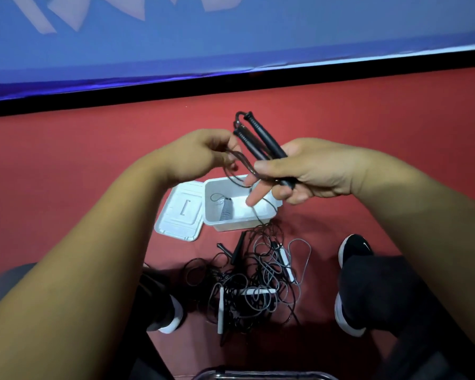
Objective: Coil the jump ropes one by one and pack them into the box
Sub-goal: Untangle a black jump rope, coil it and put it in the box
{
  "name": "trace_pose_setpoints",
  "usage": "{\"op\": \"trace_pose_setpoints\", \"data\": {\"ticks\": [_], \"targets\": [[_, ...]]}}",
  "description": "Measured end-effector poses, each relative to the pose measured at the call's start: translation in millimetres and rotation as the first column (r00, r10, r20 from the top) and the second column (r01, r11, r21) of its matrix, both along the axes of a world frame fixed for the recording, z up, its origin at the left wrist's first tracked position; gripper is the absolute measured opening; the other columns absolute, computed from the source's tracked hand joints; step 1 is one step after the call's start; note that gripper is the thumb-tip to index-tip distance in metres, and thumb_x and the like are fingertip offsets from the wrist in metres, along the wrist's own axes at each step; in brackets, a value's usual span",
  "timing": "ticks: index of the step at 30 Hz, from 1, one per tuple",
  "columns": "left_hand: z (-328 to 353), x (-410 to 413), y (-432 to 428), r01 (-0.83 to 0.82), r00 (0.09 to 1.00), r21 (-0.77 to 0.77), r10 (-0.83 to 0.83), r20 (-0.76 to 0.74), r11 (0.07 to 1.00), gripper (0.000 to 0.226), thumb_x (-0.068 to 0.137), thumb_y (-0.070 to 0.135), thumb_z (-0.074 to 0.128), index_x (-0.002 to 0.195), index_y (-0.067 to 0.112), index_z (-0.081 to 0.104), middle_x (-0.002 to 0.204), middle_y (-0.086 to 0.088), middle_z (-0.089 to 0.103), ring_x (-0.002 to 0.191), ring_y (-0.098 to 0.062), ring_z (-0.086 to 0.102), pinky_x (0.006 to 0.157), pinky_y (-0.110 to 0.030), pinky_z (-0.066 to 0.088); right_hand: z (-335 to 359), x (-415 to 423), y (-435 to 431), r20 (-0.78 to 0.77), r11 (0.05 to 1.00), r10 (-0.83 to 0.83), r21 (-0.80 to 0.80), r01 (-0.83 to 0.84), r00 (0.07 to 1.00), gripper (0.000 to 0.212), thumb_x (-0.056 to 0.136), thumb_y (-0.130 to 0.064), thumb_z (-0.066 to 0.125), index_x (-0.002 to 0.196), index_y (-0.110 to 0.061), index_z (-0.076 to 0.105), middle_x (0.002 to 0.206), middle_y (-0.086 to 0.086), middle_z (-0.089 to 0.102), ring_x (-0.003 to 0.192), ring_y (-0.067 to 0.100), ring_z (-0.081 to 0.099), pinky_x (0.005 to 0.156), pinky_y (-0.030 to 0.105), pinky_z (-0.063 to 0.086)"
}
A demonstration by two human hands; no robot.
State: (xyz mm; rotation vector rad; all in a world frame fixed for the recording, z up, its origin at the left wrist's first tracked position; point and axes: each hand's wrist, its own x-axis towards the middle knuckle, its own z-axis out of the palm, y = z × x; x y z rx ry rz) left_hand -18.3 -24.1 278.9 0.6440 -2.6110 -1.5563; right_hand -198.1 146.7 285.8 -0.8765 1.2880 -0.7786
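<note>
- The right hand (pixel 310 171), centre right of the frame, grips the lower ends of two black handles (pixel 261 141) held side by side; thumb and curled fingers close round them, while one finger points down over the box
- The handles slant up and to the left, their tips ending in bare air above the red floor (pixel 368 127)
- The left hand (pixel 200 157), just left of centre, has its fingers curled in and pinches the black cord (pixel 237 184) of the same jump rope; the cord hangs in a loop between the two hands
- The white box (pixel 236 224) stands open on the floor below the hands, in the middle of the frame; a coiled rope (pixel 226 208) lies inside near its left wall, with bare white bottom to the right of it
- The white lid (pixel 180 212) lies flat against the box's left edge
- A tangled pile of black and grey ropes (pixel 255 281) with white handles lies just below the box, between two black shoes (pixel 354 248)
- A strip of bare red floor runs above the box as far as the dark edge under a blue wall (pixel 231 45) at the top of the frame
</note>
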Motion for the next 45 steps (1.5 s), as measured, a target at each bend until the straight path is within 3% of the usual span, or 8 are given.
{"op": "trace_pose_setpoints", "data": {"ticks": [8,15,20,24,30,35,38,45], "targets": [[14,16,1,0.016,0.984,0.194,-0.049,0.171,0.981,0.047,0.102,0.047,0.062,0.090,0.002,0.067,0.072,-0.014,0.039,0.068,-0.029,0.048,0.079,-0.041,0.047,-14,-5,-5,0.017,0.907,-0.421,-0.002,0.421,0.907,0.035,0.106,-0.046,0.060,0.105,-0.011,0.058,0.083,0.017,0.074,0.078,0.028,0.078,0.064,0.037,0.065],[12,17,11,0.029,0.999,0.344,-0.038,0.019,0.939,0.033,0.105,0.031,0.057,0.098,0.001,0.067,0.080,-0.019,0.061,0.061,-0.027,0.053,0.078,-0.040,0.049,-7,3,-10,0.099,0.906,-0.418,-0.025,0.422,0.903,0.037,0.105,-0.051,0.060,0.092,-0.018,0.050,0.063,-0.003,0.031,0.053,0.012,0.026,0.045,0.023,0.023],[18,17,14,0.038,0.998,0.266,-0.050,0.040,0.963,0.054,0.102,0.054,0.051,0.106,0.006,0.075,0.065,-0.009,0.032,0.061,-0.025,0.024,0.065,-0.036,0.035,-4,7,-10,0.117,0.898,-0.431,-0.041,0.438,0.895,0.037,0.102,-0.048,0.067,0.095,-0.016,0.050,0.063,-0.004,0.029,0.051,0.010,0.026,0.042,0.022,0.019],[7,21,0,0.090,0.985,-0.071,-0.079,0.152,0.993,0.026,0.099,0.049,0.065,0.105,0.028,0.079,0.082,-0.016,0.062,0.077,-0.013,0.051,0.079,-0.035,0.045,0,2,-6,0.115,0.958,-0.279,-0.038,0.285,0.953,0.030,0.103,-0.035,0.068,0.110,-0.008,0.058,0.063,-0.001,0.037,0.048,0.008,0.027,0.040,0.020,0.018],[-10,12,0,0.027,0.997,-0.280,-0.005,0.077,0.960,0.016,0.100,0.012,0.067,0.103,0.026,0.076,0.098,0.010,0.074,0.090,-0.005,0.068,0.094,-0.034,0.056,2,6,1,-0.059,0.994,0.052,0.099,-0.046,0.997,0.045,0.105,-0.031,0.065,0.081,0.008,0.068,0.055,0.005,0.034,0.042,0.012,0.021,0.037,0.020,0.018],[-14,4,3,-0.032,0.993,-0.121,0.018,-0.116,0.992,0.016,0.098,-0.001,0.064,0.103,0.012,0.072,0.101,-0.003,0.075,0.096,-0.015,0.069,0.092,-0.037,0.054,-1,13,2,0.026,0.971,0.176,0.158,-0.178,0.984,0.036,0.100,-0.015,0.066,0.129,0.006,0.058,0.095,0.036,0.068,0.040,0.009,0.024,0.035,0.019,0.018],[-11,0,6,0.001,0.984,0.019,0.003,-0.179,1.000,0.014,0.094,-0.008,0.066,0.104,0.002,0.068,0.110,-0.015,0.075,0.112,-0.030,0.070,0.102,-0.041,0.055,4,18,4,0.078,0.954,0.244,0.157,-0.254,0.966,0.006,0.106,0.001,0.047,0.107,-0.003,0.051,0.100,0.033,0.074,0.034,0.005,0.025,0.033,0.016,0.020],[-6,-5,5,0.106,0.988,0.202,-0.081,-0.131,0.974,0.011,0.091,-0.003,0.071,0.097,0.005,0.070,0.109,-0.012,0.075,0.105,-0.027,0.072,0.095,-0.048,0.058,-1,21,9,-0.049,0.878,0.430,0.256,-0.404,0.902,0.017,0.104,-0.003,0.053,0.098,0.007,0.065,0.045,0.000,0.030,0.031,0.008,0.021,0.035,0.017,0.016]]}}
